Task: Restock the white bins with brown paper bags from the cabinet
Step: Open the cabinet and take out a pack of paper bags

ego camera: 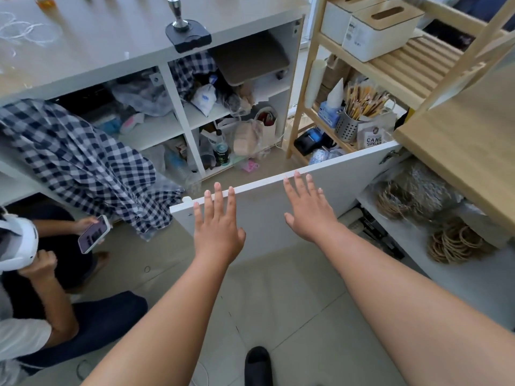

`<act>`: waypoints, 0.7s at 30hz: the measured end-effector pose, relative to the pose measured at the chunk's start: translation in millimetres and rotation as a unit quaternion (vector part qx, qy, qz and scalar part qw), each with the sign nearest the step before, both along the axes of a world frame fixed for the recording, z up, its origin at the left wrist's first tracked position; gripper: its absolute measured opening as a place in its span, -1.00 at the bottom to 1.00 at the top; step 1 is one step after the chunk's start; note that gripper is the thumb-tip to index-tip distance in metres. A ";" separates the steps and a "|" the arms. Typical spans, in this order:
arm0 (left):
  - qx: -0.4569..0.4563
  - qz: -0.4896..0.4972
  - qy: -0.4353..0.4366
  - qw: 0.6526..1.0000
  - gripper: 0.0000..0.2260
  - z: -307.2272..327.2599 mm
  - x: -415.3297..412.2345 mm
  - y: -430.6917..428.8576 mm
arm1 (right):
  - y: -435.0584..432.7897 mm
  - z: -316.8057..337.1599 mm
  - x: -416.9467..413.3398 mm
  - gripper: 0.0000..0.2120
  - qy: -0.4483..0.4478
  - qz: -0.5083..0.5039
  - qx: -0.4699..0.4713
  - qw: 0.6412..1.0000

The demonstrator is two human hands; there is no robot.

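A white cabinet door [328, 188] stands swung open in front of me. My left hand [217, 227] and my right hand [309, 213] are both stretched out flat with fingers spread, over the door's top edge, holding nothing. Inside the open cabinet, a shelf [412, 238] holds bundles with brown twisted-paper handles [457, 243], and more of them [395, 199] sit further back. Two white boxes with wooden lids [384, 26] stand on the top level of a wooden rack. I cannot tell whether my hands touch the door.
A wooden rack [306, 87] stands behind the door with a metal cup of sticks [351, 123] and a cane sugar bag [373, 140]. Open white shelving [184, 118] is cluttered, with checked cloth [83, 162] hanging. A person [41, 274] crouches left holding a phone [93, 234].
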State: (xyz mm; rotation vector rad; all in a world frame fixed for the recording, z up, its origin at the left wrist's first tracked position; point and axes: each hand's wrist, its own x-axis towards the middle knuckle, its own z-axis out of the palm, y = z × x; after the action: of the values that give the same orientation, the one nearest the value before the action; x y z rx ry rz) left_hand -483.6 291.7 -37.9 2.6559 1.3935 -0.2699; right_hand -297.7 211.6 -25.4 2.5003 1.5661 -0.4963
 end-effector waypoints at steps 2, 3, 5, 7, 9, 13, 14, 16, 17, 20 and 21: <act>0.010 -0.030 -0.018 0.999 -0.27 6.4 6.7 -7.8 | -11.0 3.7 2.0 -0.26 0.013 -0.027 0.008 1.000; 0.007 -0.043 -0.027 0.999 -0.29 9.6 11.2 -11.9 | -18.1 5.7 4.0 -0.28 0.019 -0.043 0.013 0.999; -0.011 -0.065 -0.041 0.997 -0.31 15.7 22.0 -20.1 | -36.2 8.4 10.7 -0.31 0.026 -0.074 0.016 0.997; -0.031 -0.096 -0.047 0.994 -0.32 21.6 37.8 -30.5 | -61.6 11.6 21.0 -0.32 0.033 -0.120 0.020 0.992; -0.039 -0.134 -0.044 0.989 -0.33 25.6 58.0 -41.5 | -87.5 14.0 32.7 -0.33 0.040 -0.165 0.026 0.985; -0.055 -0.206 -0.046 0.976 -0.34 28.9 108.9 -69.2 | -139.3 14.1 60.4 -0.35 0.046 -0.235 0.037 0.970; -0.059 -0.224 -0.048 0.972 -0.34 29.0 122.9 -76.8 | -152.4 13.1 68.3 -0.35 0.050 -0.256 0.041 0.964; -0.070 -0.254 -0.050 0.963 -0.35 27.8 150.9 -93.1 | -178.9 9.4 83.6 -0.36 0.062 -0.301 0.048 0.950; -0.075 -0.268 -0.049 0.959 -0.35 26.4 164.7 -101.7 | -192.0 6.2 91.2 -0.36 0.068 -0.321 0.048 0.944; -0.088 -0.308 -0.040 0.947 -0.37 19.7 203.2 -126.8 | -228.3 -5.8 115.4 -0.37 0.086 -0.367 0.046 0.925; -0.094 -0.318 -0.037 0.943 -0.38 16.1 214.8 -134.0 | -238.5 -10.6 124.2 -0.38 0.091 -0.380 0.047 0.919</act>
State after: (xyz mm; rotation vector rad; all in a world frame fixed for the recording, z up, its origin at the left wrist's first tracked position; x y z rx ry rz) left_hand -268.8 157.7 -21.8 2.8238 0.4188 -0.3359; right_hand -173.5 -26.9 -36.0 3.1590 0.5889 -0.7670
